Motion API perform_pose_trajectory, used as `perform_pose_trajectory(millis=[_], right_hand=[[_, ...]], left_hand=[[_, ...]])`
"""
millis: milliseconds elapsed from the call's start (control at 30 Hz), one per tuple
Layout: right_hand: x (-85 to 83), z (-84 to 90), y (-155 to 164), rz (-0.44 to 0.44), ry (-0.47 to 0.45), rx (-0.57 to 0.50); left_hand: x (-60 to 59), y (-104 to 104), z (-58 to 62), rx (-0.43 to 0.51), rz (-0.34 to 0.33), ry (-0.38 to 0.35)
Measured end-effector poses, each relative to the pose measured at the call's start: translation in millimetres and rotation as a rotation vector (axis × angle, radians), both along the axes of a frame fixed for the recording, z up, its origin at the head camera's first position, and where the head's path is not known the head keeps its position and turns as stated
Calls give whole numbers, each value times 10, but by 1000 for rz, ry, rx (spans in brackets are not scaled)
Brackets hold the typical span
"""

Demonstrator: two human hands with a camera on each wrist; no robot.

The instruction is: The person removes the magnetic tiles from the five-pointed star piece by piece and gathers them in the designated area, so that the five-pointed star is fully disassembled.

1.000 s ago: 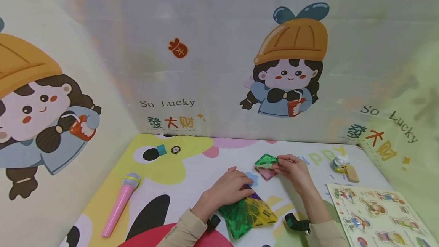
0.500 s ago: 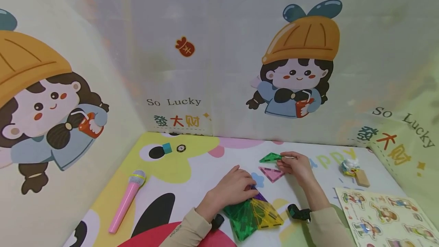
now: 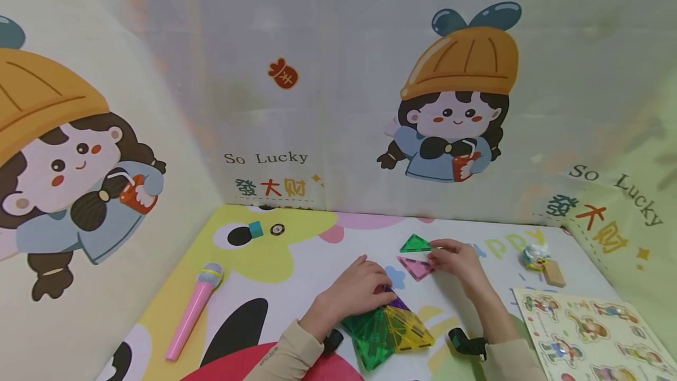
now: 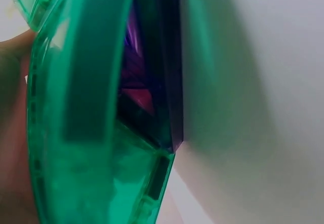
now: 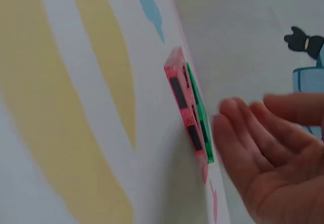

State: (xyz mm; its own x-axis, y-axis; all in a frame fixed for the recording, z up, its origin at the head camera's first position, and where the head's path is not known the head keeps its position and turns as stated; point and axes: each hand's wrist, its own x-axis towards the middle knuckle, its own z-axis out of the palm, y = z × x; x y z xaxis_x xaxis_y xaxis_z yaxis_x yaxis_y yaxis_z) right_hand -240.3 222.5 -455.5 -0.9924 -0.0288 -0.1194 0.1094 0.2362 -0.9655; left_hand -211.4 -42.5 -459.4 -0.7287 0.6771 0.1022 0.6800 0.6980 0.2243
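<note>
In the head view, the left hand point(image 3: 355, 291) lay with fingers spread, loosely bent, on top of a cluster of magnetic tiles point(image 3: 385, 329), green, yellow and purple, lying on the bench point(image 3: 296, 263) near the person's front edge. The right hand point(image 3: 456, 258) sat beyond and to the right of that cluster, fingertips at the corner of a green triangle tile point(image 3: 415, 244); whether it pinched the corner or only touched it could not be told here. A pink triangle tile point(image 3: 415, 267) lay flat just on the near side of the green one. A pink toy microphone point(image 3: 193, 311) lay well left of the cluster, and a picture puzzle board point(image 3: 587, 334) well right of it.

In the left wrist view, a green tile edge point(image 4: 91, 107) filled the frame, purple showing behind it; the hand was barely visible.

In the right wrist view, the right hand point(image 5: 273, 158) was relaxed and open, fingers loosely extended just beside the pink tile point(image 5: 186, 107) and green tile point(image 5: 200, 115), not gripping either.
</note>
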Motion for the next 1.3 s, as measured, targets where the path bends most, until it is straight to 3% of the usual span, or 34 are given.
perform_pose_trajectory(millis=[233, 433, 567, 833, 1167, 1300], right_hand=[[137, 1, -153, 248, -59, 75], [191, -62, -267, 399, -80, 54], [241, -42, -339, 455, -93, 43], [327, 28, -466, 432, -84, 105], [324, -2, -488, 432, -85, 112], [326, -13, -492, 446, -84, 127]], left_hand=[[-6, -85, 66, 9, -23, -49], [-11, -157, 129, 32, -91, -135], [-8, -177, 143, 40, -94, -140], [17, -136, 159, 54, -82, -34], [30, -119, 135, 96, -116, -1], [38, -99, 115, 111, -95, 10]])
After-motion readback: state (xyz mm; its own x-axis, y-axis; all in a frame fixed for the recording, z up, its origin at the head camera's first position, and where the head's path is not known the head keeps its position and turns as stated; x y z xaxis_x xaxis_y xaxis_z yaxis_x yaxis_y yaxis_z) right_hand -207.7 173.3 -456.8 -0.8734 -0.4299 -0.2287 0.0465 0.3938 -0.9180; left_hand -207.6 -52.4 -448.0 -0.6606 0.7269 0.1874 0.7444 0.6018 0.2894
